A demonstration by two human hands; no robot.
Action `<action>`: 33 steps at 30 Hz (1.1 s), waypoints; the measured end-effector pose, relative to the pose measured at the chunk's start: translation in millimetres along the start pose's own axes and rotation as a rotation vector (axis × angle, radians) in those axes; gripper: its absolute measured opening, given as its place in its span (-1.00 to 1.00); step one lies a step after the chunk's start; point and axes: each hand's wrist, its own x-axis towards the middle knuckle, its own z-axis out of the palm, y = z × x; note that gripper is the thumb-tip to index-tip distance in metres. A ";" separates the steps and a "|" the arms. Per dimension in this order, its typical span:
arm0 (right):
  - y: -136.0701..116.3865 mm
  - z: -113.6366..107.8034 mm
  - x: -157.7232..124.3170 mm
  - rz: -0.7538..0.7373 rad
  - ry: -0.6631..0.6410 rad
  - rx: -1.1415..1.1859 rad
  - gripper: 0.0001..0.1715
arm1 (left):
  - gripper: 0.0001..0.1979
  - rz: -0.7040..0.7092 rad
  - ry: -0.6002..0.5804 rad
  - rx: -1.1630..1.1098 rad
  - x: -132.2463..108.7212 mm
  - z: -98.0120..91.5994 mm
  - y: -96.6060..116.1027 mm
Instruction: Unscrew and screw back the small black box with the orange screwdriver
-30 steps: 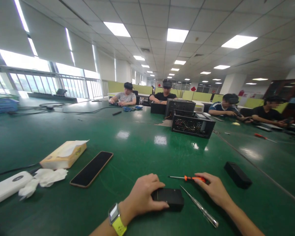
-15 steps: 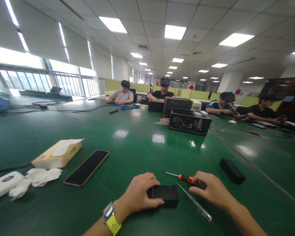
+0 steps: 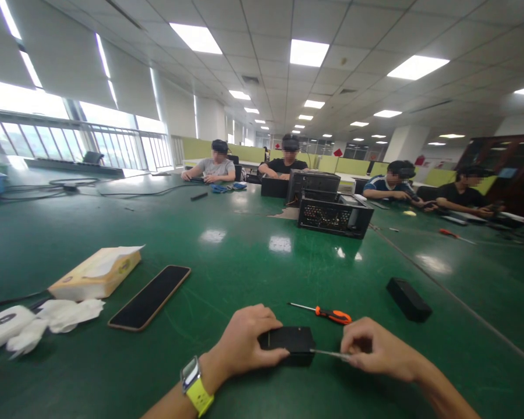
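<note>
My left hand (image 3: 251,340) is closed around the left end of a black rectangular box (image 3: 296,342), which rests on the green table. Thumb and fingers grip its near and far sides. My right hand (image 3: 375,352) pinches a slim silver screwdriver (image 3: 329,353) by its handle, most of which the fingers hide. The shaft points left, and its tip is at the box's right end; whether it touches, I cannot tell. Just beyond, an orange-and-black screwdriver (image 3: 333,315) lies on the table. A second black box (image 3: 409,299) lies farther right.
A phone (image 3: 151,298), a tissue pack (image 3: 98,273), crumpled tissues (image 3: 67,315) and a white device (image 3: 4,327) lie to the left. An open black computer case (image 3: 335,216) stands mid-table. Several people sit around the far side, and another screwdriver (image 3: 456,235) lies at the right.
My right hand has closed on the silver screwdriver, lifted it from the table and turned it so its tip meets the box's right end. My left hand keeps its grip on the box.
</note>
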 end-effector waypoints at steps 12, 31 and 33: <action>-13.6 12.2 5.8 -0.050 0.070 -0.135 -0.74 | -0.67 -0.001 -0.007 -0.003 0.3 0.4 0.0; 12.3 12.8 12.7 0.067 0.240 -0.313 -0.76 | -0.64 -0.063 0.044 -0.064 0.6 -3.3 6.1; 16.6 13.8 13.9 0.079 0.228 -0.350 -0.81 | -0.61 -0.061 0.027 -0.063 1.0 -2.8 6.6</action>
